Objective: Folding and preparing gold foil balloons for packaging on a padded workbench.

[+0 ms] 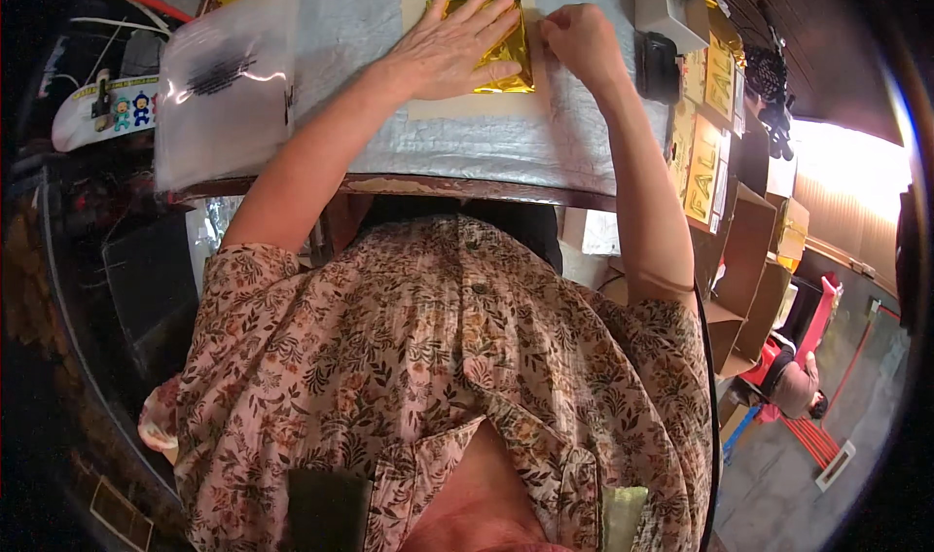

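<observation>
A square of shiny gold foil [519,54] lies on a larger beige sheet [433,110] near the far side of the table. My left hand [449,48] rests flat on the foil, its fingers spread toward the top right, covering much of the square. Just off the sheet's right edge, my right hand [586,46] is closed, with thumb and fingertips pressed together beside the foil. Anything inside that pinch is hidden or too small to see.
Silvery sheeting covers the table [355,124]. Transparent plastic bags [229,129] lie at its left. An open white box [671,9] and a black object [659,68] stand right, beside yellow-lettered boxes [702,178]. Another person [790,385] is far off at the right.
</observation>
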Tool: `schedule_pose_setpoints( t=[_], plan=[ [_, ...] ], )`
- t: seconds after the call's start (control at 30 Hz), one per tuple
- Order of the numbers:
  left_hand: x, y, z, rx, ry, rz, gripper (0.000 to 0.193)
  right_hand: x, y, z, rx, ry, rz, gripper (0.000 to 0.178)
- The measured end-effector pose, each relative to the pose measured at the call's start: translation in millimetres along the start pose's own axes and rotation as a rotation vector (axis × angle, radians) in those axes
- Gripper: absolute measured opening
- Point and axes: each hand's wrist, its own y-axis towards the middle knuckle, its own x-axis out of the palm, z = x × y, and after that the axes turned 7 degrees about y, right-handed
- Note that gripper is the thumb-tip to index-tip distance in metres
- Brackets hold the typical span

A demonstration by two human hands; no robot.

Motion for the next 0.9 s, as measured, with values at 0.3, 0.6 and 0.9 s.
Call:
schedule_pose_setpoints(
  t=[0.3, 0.6, 0.9],
  plan=[
    [-10.3, -0.2, 4.5, -0.009, 0.007, -0.040, 0.084, 11.8, -16.2, -7.0, -0.015, -0.118, 0.179, 0.040],
    [-5.9, 0.0, 4.5, -0.016, -0.037, 0.026, 0.104, -5.6, -10.3, -22.7, -0.002, -0.113, 0.069, 0.044],
    [-5.1, -0.2, 2.6, -0.017, -0.070, 0.033, 0.107, -15.2, -9.4, -1.3, 0.257, 0.538, -0.335, 0.037]
  ],
)
